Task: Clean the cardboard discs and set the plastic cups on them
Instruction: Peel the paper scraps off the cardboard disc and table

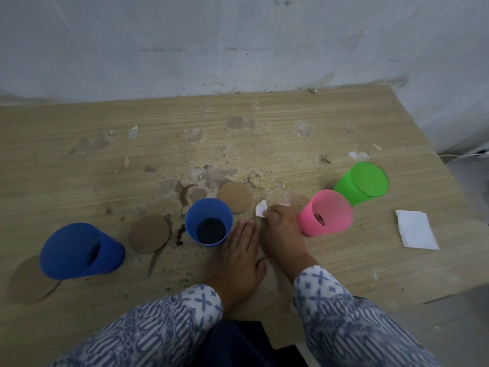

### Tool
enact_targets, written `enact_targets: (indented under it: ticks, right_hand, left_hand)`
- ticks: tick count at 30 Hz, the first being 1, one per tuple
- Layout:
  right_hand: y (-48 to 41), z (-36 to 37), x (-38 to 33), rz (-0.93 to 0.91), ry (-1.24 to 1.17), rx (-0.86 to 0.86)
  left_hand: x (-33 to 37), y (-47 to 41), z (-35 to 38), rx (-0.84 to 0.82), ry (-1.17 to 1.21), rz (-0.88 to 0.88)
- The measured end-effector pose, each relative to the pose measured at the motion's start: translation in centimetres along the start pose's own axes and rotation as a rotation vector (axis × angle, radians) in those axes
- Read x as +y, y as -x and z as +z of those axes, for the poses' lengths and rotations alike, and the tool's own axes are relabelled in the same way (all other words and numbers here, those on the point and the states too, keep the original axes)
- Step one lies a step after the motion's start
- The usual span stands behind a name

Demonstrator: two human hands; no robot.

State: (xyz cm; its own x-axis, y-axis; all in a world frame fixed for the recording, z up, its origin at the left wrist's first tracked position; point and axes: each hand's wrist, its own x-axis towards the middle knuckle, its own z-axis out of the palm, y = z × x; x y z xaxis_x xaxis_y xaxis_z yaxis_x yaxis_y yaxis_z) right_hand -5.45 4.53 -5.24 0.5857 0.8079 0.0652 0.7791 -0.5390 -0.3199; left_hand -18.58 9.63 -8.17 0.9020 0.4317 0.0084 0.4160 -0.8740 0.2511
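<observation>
While the left hand [238, 258] lies flat on the scuffed wooden desk [291, 123], fingers straight and holding nothing, the right hand [283, 229] pinches a white paper scrap [261, 208] between a blue plastic cup [209, 221] and a pink plastic cup [328, 211]. A round brown cardboard disc [149, 233] lies bare left of the blue cup, another disc [234, 197] behind it; a third disc [29, 282] is partly hidden by a larger blue plastic cup [79, 250]. A green plastic cup [362, 184] stands beyond the pink.

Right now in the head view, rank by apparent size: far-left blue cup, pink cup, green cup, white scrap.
1. far-left blue cup, largest, though it sits nearer the camera.
2. pink cup and green cup, about alike; I won't rank them.
3. white scrap, pinched in the right hand, smallest.
</observation>
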Motion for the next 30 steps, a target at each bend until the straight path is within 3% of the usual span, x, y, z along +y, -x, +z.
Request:
enact_targets:
  ticks: [3,8,14,17,21,26,30]
  right_hand:
    - [-1.6,0.1,-0.5,0.038,-0.009,-0.021]
    - [0.8,0.1,0.1,-0.091,0.020,-0.019]
    - [-1.1,-0.1,0.3,0.039,0.013,-0.014]
    - [-1.1,0.1,-0.6,-0.005,0.036,-0.095]
    - [1.5,0.3,0.1,-0.091,0.037,-0.061]
    - [-0.3,0.2,0.0,0.019,0.028,-0.042]
    - [-0.4,0.3,-0.9,-0.009,-0.032,-0.081]
  left_hand:
    - [-0.2,0.1,0.3,0.013,0.014,0.016]
    - [0.0,0.0,0.3,-0.014,0.031,0.010]
    - [-0.2,0.0,0.5,-0.039,-0.010,0.002]
    - [-0.1,0.0,0.6,-0.022,0.007,0.013]
    - [-0.1,0.0,0.4,-0.007,0.000,0.021]
    - [-0.2,0.1,0.5,0.022,-0.019,0.017]
    - [-0.1,0.0,0.7,0.030,0.015,0.019]
